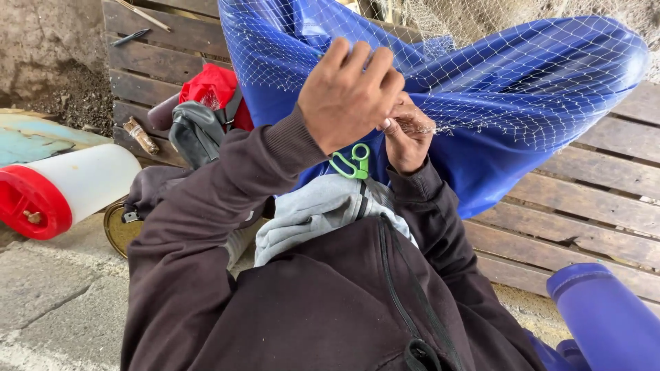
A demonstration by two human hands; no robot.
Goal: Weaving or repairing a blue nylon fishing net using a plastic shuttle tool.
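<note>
1. One pair of green plastic-handled scissors (352,163) hangs near the chest
2. Right hand (407,137) pinches fine white mesh netting (481,75)
3. Left hand (347,93) curls over it, clenched
4. Netting drapes over smooth blue sheet (522,117), far, on wooden slats (591,206)

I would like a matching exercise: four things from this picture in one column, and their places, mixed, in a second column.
Things:
1. white mesh net
2. small green scissors
3. white plastic container with red lid
4. red cloth bag

Places:
A. lying at far left
B. on the wooden planks, upper left
C. over the blue sheet
D. just under the hands

Pairs: 1-C, 2-D, 3-A, 4-B
</note>
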